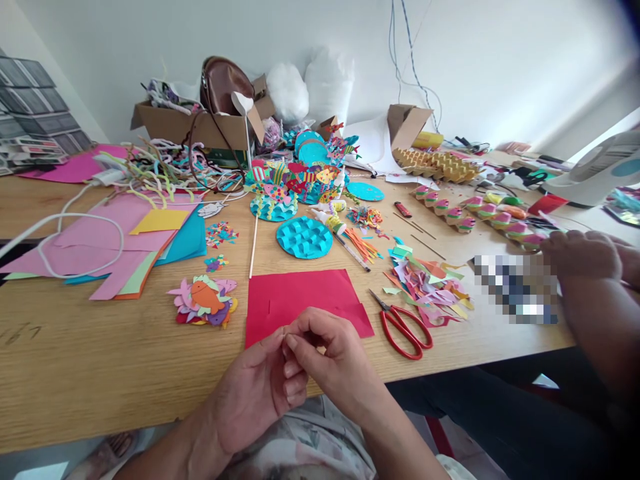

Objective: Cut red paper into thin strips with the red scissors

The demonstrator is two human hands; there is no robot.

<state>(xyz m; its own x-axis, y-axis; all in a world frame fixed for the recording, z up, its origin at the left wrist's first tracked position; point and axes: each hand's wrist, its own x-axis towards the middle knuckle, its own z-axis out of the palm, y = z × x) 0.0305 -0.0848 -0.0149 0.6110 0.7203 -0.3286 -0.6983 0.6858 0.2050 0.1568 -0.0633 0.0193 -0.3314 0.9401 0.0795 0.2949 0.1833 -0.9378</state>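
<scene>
My left hand (253, 383) and my right hand (327, 347) meet just past the table's front edge, thumb and fingertips pinched together. Whatever is between them is too small or hidden to make out. Beneath and beyond them lies a red paper sheet (305, 293), partly covered by my fingers. Red-handled scissors (403, 327) rest on the table to the right of the sheet, blades pointing away and to the left. To the left of the sheet is a pile of coloured paper fish (205, 300), an orange one on top. A wooden stick (254, 247) stands near the sheet's far left corner.
A blue textured disc (304, 237) lies beyond the red sheet. Paper strips (430, 287) are heaped past the scissors. Coloured sheets (135, 247) and a white cord (123, 233) spread on the left. A cardboard box (195, 133) stands behind. At right is another person's arm (593, 293).
</scene>
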